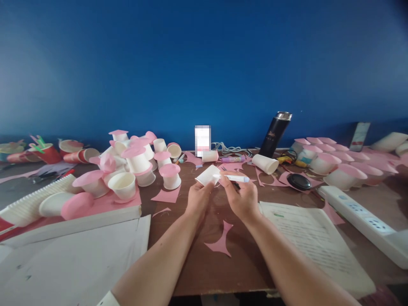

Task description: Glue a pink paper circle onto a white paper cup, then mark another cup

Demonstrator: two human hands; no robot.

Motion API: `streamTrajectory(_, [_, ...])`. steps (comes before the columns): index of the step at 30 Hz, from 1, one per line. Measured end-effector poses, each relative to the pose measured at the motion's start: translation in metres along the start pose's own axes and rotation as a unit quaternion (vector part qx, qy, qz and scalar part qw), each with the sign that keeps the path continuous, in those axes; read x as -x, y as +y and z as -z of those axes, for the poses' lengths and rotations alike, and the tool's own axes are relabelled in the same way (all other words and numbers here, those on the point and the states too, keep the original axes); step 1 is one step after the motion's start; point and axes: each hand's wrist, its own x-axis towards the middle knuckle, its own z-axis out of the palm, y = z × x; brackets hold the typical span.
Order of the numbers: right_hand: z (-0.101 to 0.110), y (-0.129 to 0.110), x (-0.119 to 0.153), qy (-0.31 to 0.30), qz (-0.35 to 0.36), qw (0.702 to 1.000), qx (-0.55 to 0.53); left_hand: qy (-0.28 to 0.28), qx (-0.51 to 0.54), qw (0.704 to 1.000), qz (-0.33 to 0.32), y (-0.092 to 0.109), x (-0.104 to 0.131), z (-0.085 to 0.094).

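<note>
In the middle of the head view my left hand [199, 199] is closed around a white paper cup [206, 174], tilted on its side. My right hand [241, 199] grips a slim white pen [238, 178] with a pale blue end, either a marker or a glue pen; I cannot tell which. The pen's tip points left and lies at the cup's side; whether it touches is too small to see. Under my forearms, a pink paper offcut [222, 242] rests on the brown table [191, 272].
White cups with pink paper discs [135, 155] crowd the left; more capped cups [347, 172] stand right. A dark bottle [274, 136] leans at the blue wall. A power strip [363, 216], a written sheet [312, 242], a white board [79, 259] and a lit phone [202, 138] surround my hands.
</note>
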Motion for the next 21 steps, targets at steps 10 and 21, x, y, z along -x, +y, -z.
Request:
streamTrajectory(10, [0.0034,-0.0033,0.0003,0.042,-0.019,0.999,0.003,-0.021,-0.009,0.999,-0.027,-0.0020,-0.0003,0.0028])
streamTrajectory(21, [0.0025,0.0002,0.0001,0.075,-0.015,0.996,0.039,-0.015,-0.056,0.998,-0.035,-0.0015,-0.0010,0.0021])
